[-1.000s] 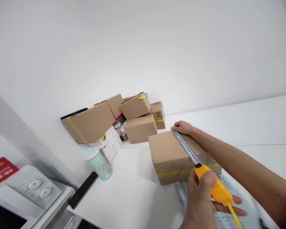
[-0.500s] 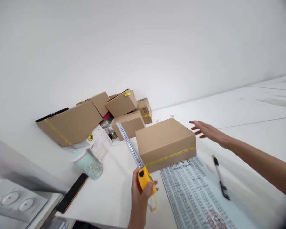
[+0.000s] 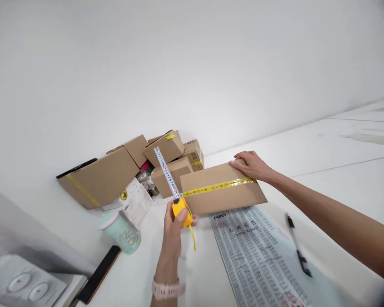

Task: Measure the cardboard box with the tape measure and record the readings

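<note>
A yellow tape measure (image 3: 182, 211) is gripped in my left hand (image 3: 173, 226), its metal blade (image 3: 166, 172) drawn out and pointing up and away. A cardboard box (image 3: 222, 198) with a strip of yellow printed tape is tilted up, its taped side facing me. My right hand (image 3: 251, 165) grips the box's upper right edge, thumb on the near side, the other fingers over the edge. The fingers of my left hand are close to the box's lower left corner; whether they touch it I cannot tell. Beneath and in front of the box lies a printed report sheet (image 3: 252, 256).
A black-and-clear pen (image 3: 298, 245) lies right of the sheet. Several cardboard boxes (image 3: 104, 177) stand against the wall. A mint cup (image 3: 123, 232) with a pink rim, a white packet (image 3: 136, 202) and a dark flat bar (image 3: 99, 273) are on the left.
My right hand has moved left and taken hold of the box, which has tipped so its taped side shows more. My left hand has moved slightly up and left with the tape measure.
</note>
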{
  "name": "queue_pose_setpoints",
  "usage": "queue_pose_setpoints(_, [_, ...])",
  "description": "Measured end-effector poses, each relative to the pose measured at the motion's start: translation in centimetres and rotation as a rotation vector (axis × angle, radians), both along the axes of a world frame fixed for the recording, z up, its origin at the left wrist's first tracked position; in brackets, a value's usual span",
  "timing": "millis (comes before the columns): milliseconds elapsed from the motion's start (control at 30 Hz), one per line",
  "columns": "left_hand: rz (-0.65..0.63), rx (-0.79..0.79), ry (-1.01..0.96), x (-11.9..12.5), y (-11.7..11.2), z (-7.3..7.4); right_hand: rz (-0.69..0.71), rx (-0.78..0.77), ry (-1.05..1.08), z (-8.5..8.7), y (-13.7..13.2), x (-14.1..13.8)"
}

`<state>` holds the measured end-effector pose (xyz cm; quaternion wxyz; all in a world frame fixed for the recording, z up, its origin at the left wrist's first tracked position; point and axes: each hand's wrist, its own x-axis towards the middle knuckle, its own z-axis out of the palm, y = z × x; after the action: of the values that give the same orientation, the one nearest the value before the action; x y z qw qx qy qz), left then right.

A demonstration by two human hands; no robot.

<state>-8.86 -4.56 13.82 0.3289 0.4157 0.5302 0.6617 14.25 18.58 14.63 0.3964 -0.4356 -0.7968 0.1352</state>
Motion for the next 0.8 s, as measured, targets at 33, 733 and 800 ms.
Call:
queue_pose_setpoints(33, [-0.013, 0.014, 0.003, 0.8, -0.4, -0.6, 0.04, 0.04, -0.018, 0.1, 0.6, -0.2])
queue_pose_setpoints(733, [-0.521, -0.232, -0.251, 7.5, -0.8, -9.7, 0.117, 0.436, -0.38, 0.1, 1.2, -2.8])
queue_pose_setpoints(800, [-0.498, -0.25, -0.256, 7.9, -0.9, -9.7, 0.122, 0.438, -0.394, 0.2, 1.1, -2.9])
